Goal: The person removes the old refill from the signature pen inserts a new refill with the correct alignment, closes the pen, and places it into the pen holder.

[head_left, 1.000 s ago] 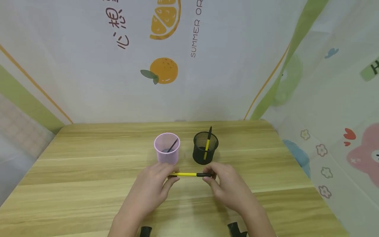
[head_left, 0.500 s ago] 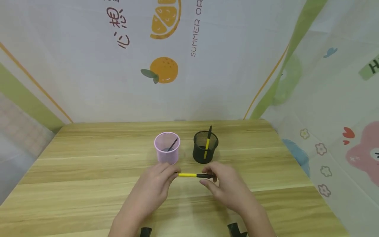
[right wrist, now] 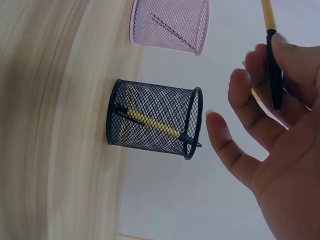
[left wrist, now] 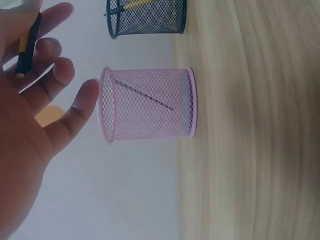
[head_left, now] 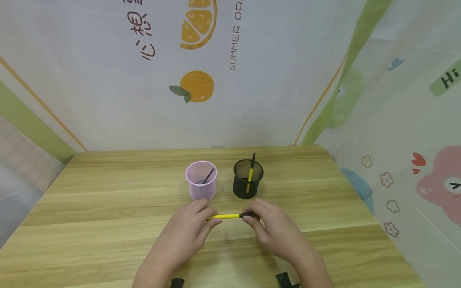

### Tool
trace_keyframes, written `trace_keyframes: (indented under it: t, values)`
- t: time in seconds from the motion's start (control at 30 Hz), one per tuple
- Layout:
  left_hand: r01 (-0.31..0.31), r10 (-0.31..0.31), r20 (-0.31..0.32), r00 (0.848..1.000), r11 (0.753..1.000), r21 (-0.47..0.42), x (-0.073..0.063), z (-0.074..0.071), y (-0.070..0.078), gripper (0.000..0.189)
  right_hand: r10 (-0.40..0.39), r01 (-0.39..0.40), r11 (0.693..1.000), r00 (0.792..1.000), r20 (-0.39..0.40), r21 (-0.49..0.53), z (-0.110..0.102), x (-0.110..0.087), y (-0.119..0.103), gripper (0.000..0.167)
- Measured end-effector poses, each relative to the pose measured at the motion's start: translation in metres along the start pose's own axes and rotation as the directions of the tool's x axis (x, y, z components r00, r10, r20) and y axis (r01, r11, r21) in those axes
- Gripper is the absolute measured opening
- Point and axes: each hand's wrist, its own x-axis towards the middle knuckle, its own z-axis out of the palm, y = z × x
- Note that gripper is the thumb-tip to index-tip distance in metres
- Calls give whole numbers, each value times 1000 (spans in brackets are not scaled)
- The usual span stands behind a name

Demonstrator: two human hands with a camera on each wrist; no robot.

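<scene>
Both hands hold a slim pen (head_left: pixel 228 216) with a yellow barrel and a black end, level above the table. My left hand (head_left: pixel 189 226) pinches its left end, where a black tip (left wrist: pixel 29 50) pokes out past the fingers in the left wrist view. My right hand (head_left: pixel 275 226) pinches the black end (right wrist: pixel 275 75) between thumb and fingers. Just beyond the left hand stands a pink mesh pen cup (head_left: pixel 201 192) with a thin dark stick (left wrist: pixel 145 95) leaning inside. Beyond the right hand, a black mesh pen cup (head_left: pixel 245 190) contains another yellow and black pen (right wrist: pixel 152 125).
The wooden table (head_left: pixel 108 192) reaches back to a white printed curtain (head_left: pixel 266 100). Another printed cloth (head_left: pixel 396 140) hangs along the right side. Two black objects (head_left: pixel 177 283) lie at the near edge, between the forearms.
My right thumb has come back against the pen's black end after lifting off it. The left fingers have shifted on the yellow barrel, and the pen has come slightly nearer.
</scene>
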Motion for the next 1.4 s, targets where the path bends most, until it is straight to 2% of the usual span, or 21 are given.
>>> trace_keyframes:
  t: [0.07,0.2,0.3,0.43,0.6,0.7,0.8,0.97,1.13,1.23,1.4]
  values:
    - [-16,16,-9,1000,1000,-6,0,1,0,8,30,-30,999,999,18,13,0,0,-1,2]
    - [-42,41,-43,998,999,-24,0,2,-2,14,62,-63,998,997,43,24,0,2,-3,11]
    - [-41,39,-56,998,999,-34,-1,3,-3,16,59,-60,998,997,49,36,1,3,-4,14]
    - [-27,26,-40,999,999,-36,-1,3,-1,18,62,-64,997,996,57,34,2,2,-4,15]
    - [-21,22,-30,999,1000,11,-1,4,2,26,73,-75,997,995,61,21,3,2,-6,13]
    - [-16,17,-34,999,999,39,-1,5,2,24,56,-56,998,997,57,-5,4,1,-6,10]
    - [-13,15,-35,999,998,57,-2,6,2,25,34,-32,999,998,50,-35,4,1,-6,16]
    - [-57,63,-59,996,993,99,-2,9,2,33,62,-61,998,996,63,-16,4,1,-8,24]
    - [-107,120,-121,985,988,110,0,13,3,23,94,-96,995,992,80,13,5,2,-9,25]
    - [-113,127,-145,981,988,102,0,13,3,17,93,-95,995,993,79,20,5,2,-9,26]
    - [-111,124,-148,981,989,97,0,12,3,15,87,-88,996,994,61,15,6,1,-8,23]
